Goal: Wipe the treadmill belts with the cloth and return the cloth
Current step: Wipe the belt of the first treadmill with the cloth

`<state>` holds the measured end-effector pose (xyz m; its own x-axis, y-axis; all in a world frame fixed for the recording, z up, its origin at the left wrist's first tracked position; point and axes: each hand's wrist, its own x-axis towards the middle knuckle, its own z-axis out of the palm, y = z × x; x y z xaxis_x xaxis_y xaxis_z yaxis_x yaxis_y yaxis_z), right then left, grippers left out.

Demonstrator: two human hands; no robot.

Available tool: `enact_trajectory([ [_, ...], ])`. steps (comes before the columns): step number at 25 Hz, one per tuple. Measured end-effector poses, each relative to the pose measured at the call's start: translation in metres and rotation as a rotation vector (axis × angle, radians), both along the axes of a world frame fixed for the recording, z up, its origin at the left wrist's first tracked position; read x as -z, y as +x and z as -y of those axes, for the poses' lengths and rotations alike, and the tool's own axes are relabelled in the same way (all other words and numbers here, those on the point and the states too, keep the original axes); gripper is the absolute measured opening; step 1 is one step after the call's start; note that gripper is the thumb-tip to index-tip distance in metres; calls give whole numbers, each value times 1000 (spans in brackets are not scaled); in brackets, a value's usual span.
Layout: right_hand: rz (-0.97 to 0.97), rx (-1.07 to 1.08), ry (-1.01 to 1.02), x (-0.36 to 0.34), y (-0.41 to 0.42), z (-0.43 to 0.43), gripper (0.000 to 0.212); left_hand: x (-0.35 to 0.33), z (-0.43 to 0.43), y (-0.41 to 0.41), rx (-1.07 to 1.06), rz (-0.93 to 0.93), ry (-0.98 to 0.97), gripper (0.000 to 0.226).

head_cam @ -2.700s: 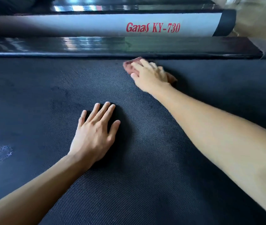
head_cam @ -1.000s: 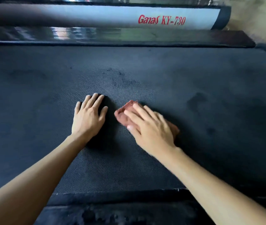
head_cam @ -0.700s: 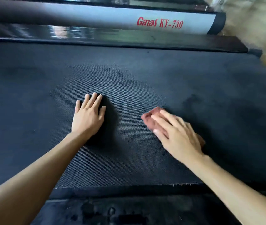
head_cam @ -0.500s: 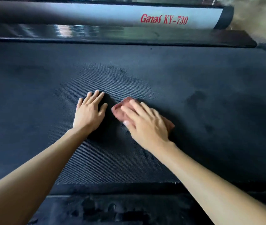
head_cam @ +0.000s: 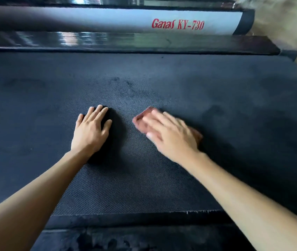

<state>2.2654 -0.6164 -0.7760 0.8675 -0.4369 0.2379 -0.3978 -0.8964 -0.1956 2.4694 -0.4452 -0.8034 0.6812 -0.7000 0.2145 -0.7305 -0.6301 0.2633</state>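
Left hand [head_cam: 91, 129] lies flat, holding nothing, on the belt [head_cam: 234, 98]. Just beside it, right hand [head_cam: 169, 134] presses the cloth [head_cam: 139, 120] down with flat fingers. Looks mid-wipe; the next stroke probably needs to go further right.

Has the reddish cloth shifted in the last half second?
Yes. The cloth under the right hand has slid right, away from the planted left hand and toward the dark smudge on the belt.

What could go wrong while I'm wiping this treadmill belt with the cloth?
The left hand rests flat on the belt; if the belt rolls, you may slip forward. The cloth sits mostly under the flat right hand, so it could bunch or slide out. Dark smudges farther right may get missed.
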Motion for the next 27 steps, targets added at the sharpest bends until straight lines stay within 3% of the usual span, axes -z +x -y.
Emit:
enact_trajectory([
  [1, -7, -97, 17, 1, -23, -24, 49, 0, -1, 0, 7, 10, -5, 48],
  [3, 37, -74, 24, 4, -77, -28, 49, -1, -2, -1, 8, 4, 3, 49],
  [5, 49, 141, 25, -1, -98, 21, 49, 1, -2, -1, -13, -14, 17, 50],
  [8, 4, 448, 49, -5, -49, 104, 48, 0, 1, -1, -25, -35, 21, 50],
  [9, -35, 444, 57, -10, -20, 107, 47, 0, 1, -1, -24, -39, 19, 50],
  [11, -11, 240, -11, -8, 20, 73, 44, 0, 1, -1, -29, -46, 22, 50],
  [14, 5, -42, 24, 5, -18, -5, 49, -7, 2, 0, -52, -39, 3, 48],
  [17, 44, 49, 25, 4, -61, 26, 48, -17, 11, 6, -72, -21, -12, 47],
  [19, -2, 269, 46, 0, -30, 85, 48, -17, 19, 12, -82, -27, -31, 40],
  [21, -66, 341, 61, -8, 27, 103, 50, -12, 27, 16, -78, -11, -3, 44],
  [24, -11, 71, -1, 1, 54, 51, 49, -9, 47, 33, -93, -39, 53, 53],
  [27, 27, -96, -23, 6, -1, 21, 50, -16, 71, 68, -106, -75, 87, 56],
])
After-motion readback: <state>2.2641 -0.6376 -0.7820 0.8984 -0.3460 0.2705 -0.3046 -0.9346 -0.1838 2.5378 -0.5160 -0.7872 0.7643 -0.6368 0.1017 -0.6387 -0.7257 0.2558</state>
